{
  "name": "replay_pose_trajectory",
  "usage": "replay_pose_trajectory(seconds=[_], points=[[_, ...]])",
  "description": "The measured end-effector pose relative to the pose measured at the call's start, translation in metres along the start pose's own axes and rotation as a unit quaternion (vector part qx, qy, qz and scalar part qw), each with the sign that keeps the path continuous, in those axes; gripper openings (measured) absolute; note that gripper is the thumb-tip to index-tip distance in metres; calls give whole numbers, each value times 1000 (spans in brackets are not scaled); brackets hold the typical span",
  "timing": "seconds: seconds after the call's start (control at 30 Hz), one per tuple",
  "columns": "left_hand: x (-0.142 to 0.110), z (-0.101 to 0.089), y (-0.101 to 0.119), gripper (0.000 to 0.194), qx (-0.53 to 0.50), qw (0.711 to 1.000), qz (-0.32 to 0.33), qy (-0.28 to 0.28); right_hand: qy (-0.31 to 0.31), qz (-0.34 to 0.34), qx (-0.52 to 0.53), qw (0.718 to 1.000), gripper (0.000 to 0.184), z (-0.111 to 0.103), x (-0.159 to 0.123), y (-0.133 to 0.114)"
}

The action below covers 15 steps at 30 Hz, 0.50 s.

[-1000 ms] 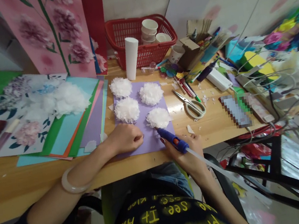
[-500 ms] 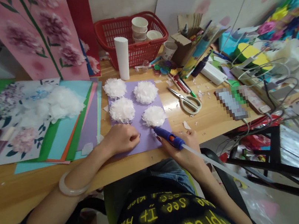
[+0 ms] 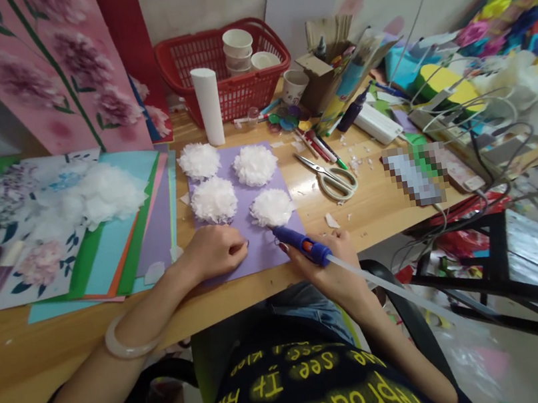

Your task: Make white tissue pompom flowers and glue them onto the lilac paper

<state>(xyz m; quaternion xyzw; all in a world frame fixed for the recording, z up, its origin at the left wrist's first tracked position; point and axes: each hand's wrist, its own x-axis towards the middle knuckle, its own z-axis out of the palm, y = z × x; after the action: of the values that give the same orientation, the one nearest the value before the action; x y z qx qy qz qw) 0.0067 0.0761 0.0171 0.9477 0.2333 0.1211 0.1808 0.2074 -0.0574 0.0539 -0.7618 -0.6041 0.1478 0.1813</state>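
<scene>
My left hand (image 3: 218, 251) rests curled in a fist on the lower left of a purple sheet of paper (image 3: 263, 256), with nothing showing in its fingers. In my right hand (image 3: 337, 275) is a blue hot glue gun (image 3: 300, 245), a long translucent glue stick (image 3: 368, 275) trailing from its rear. The nozzle points at the near edge of the lower right white paper flower (image 3: 271, 206); whether it touches, I cannot tell. Further white ruffled flowers sit on the sheet at upper right (image 3: 255, 165), lower left (image 3: 213, 200) and upper left (image 3: 199, 161).
Scissors (image 3: 330, 179) and markers (image 3: 324, 147) lie right of the sheet. Behind stand a white roll (image 3: 209, 109) and a red basket (image 3: 248, 97) with paper cups. Coloured papers (image 3: 115, 251) spread at left. A phone (image 3: 411, 177) and tangled cables (image 3: 505, 126) are at right.
The camera view has shifted, so the table things sit further left in the picture. My fist stays on the purple sheet, and the glue gun's nozzle remains by the lower right flower.
</scene>
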Motion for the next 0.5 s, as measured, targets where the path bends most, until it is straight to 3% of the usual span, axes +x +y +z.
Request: replay_pose_trajectory(seconds=[0.5], points=[[-2, 3, -1, 35, 3, 1000, -7, 5, -2, 28, 41, 999, 43, -6, -3, 11]])
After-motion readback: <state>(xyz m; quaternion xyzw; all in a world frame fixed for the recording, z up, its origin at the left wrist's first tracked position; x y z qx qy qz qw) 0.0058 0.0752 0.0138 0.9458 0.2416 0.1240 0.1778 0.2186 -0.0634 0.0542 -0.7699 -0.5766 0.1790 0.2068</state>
